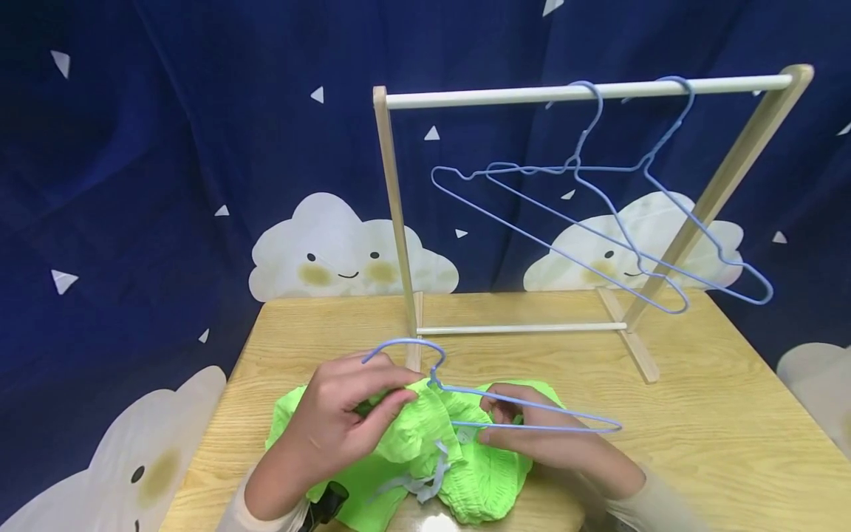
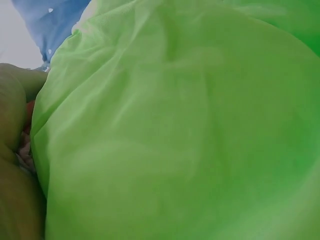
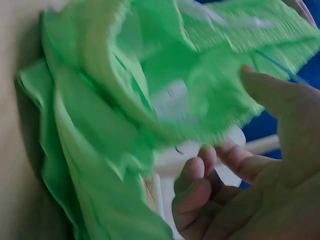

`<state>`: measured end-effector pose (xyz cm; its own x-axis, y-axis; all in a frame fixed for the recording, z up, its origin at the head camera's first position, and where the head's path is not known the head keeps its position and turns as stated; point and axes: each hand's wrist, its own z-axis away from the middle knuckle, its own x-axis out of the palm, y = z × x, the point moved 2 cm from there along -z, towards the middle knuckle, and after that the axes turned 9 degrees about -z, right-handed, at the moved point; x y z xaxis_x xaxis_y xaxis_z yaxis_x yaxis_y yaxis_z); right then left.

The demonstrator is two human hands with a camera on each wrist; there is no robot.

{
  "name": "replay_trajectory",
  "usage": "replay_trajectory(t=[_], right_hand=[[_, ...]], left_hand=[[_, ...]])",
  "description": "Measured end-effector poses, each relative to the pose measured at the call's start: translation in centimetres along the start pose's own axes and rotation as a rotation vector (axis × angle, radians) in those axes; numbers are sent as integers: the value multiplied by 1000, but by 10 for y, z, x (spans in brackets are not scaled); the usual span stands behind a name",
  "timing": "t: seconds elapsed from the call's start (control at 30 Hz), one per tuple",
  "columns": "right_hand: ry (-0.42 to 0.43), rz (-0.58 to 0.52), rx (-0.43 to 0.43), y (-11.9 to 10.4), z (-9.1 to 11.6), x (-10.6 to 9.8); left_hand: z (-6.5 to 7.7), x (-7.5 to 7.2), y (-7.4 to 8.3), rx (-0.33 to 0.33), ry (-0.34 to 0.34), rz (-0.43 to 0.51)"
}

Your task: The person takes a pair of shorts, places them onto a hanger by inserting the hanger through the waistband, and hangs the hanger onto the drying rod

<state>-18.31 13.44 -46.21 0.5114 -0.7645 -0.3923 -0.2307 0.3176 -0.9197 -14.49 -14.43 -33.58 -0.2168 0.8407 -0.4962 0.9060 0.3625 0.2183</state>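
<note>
Neon-green pants [image 1: 488, 473] with a gathered elastic waistband and a grey drawstring [image 1: 432, 473] lie bunched at the table's front. A blue wire hanger [image 1: 545, 427] has its left part inside the waistband; its hook and right end stick out. My left hand [image 1: 349, 403] pinches the waistband beside the hanger's neck. In the left wrist view, green cloth [image 2: 175, 125] fills most of the picture. My right hand [image 1: 532, 421] holds the waistband's other side between thumb and curled fingers, behind the hanger's right arm. A white label [image 3: 171, 102] shows inside the waistband.
Behind the hands stands a wooden rack [image 1: 392, 177] with a white top rail [image 1: 479, 97]. Two blue hangers [image 1: 592, 262] hang bare from its right half. The wooden table [image 1: 718, 399] extends to the right. A dark blue cloud-print curtain [image 1: 166, 148] closes off the back.
</note>
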Motion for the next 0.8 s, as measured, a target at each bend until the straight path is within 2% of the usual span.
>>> replay_trajectory(t=[0.03,0.1,0.27,0.33,0.4,0.5,0.6,0.8], right_hand=[[27,16,12,-2,1,4],[46,52,-26,-6,3,12],[28,153,-237,-16,5,29],[16,201,-267,-15,5,34],[5,253,-250,-13,6,38],[10,298,-166,-9,8,39],[11,298,-112,-7,9,38],[-85,301,-191,-7,8,28]], left_hand=[[0,1,0,1,-2,2],[0,3,0,1,-5,3],[-1,4,1,-9,7,0],[-1,4,1,-18,16,-3],[-1,2,1,-25,25,-3],[-3,-1,1,-27,38,-4],[-4,-6,0,-26,49,-1],[-3,-17,-5,-31,76,-30]])
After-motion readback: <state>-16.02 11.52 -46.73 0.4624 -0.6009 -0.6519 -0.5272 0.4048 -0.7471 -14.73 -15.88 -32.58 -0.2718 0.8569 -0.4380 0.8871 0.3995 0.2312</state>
